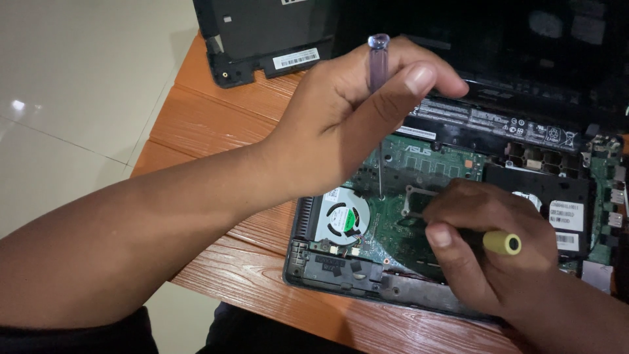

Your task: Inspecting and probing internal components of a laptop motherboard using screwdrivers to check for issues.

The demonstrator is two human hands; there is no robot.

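left hand point(357, 108) grips clear screwdriver point(378, 62) upright, tip on board point(393, 223) at centre | right hand point(488, 246) clenched on yellow-capped tool point(502, 242), steadying laptop point(341, 272) on bench point(216, 118)

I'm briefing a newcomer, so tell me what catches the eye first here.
The opened laptop with its green board bared, lying on the wooden table. Above it the left hand holds a clear-handled screwdriver upright, tip on the board by the round fan. The right hand grips a yellow-capped tool.

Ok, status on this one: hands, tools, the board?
Left hand grips clear-handled screwdriver upright, tip on green board beside fan. Right hand holds yellow-capped tool low over board. Nothing blocking.
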